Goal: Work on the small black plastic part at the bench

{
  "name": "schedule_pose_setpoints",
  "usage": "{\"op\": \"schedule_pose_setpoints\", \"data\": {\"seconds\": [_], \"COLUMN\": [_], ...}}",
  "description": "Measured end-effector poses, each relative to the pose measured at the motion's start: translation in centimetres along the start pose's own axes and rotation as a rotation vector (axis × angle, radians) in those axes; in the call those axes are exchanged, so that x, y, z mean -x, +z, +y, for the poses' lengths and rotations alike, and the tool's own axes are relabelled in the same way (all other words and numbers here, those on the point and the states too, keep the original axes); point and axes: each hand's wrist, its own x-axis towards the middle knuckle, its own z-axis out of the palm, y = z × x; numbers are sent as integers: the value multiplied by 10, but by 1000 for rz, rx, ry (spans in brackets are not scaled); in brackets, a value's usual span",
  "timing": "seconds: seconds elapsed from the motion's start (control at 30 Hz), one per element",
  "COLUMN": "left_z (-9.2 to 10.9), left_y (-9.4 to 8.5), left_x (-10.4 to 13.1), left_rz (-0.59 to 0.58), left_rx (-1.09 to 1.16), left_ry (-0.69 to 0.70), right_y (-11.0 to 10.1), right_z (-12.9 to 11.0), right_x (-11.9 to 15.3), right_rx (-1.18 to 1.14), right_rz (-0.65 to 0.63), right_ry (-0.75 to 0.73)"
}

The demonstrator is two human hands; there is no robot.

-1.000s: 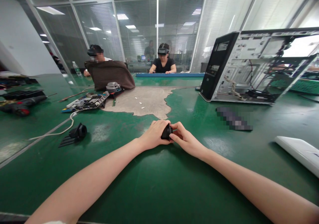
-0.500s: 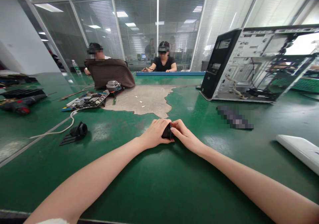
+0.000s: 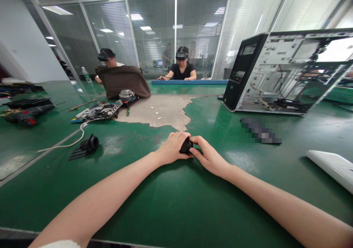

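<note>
A small black plastic-looking part is held low over the green table, in the middle of the view. My left hand is closed around its left side, with the fingers over the top and the thumb below. From the other side my right hand pinches the part's right edge between thumb and fingers. Much of the part is hidden by my hands, so its exact kind cannot be told. Off to the left lies another black part with a round opening and flat prongs, touched by neither hand.
A computer case with its side off stands at the right, a white flat object nearer me. Left are a circuit board, a cable and a black-and-red power tool. Two people sit beyond a brown cloth.
The black part has turned slightly in my hands, showing more of its right face. My right thumb and fingers have shifted a little on its edge.
</note>
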Motion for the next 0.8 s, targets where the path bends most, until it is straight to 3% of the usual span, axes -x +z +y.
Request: {"op": "schedule_pose_setpoints", "data": {"seconds": [0.3, 0.43, 0.57, 0.8], "left_z": [-2, -1, 0, -1], "left_y": [1, 1, 1, 0], "left_x": [0, 0, -1, -1], "left_rz": [1, 6, 2, 0], "left_rx": [-4, -10, -11, 9], "left_ry": [17, 23, 23, 8], "right_y": [5, 7, 6, 3], "right_z": [-3, 3, 6, -2], "right_x": [-6, -11, -12, -4], "right_rx": [-379, -354, -299, -217], "right_rz": [31, 82, 40, -12], "right_ry": [137, 170, 194, 112]}}
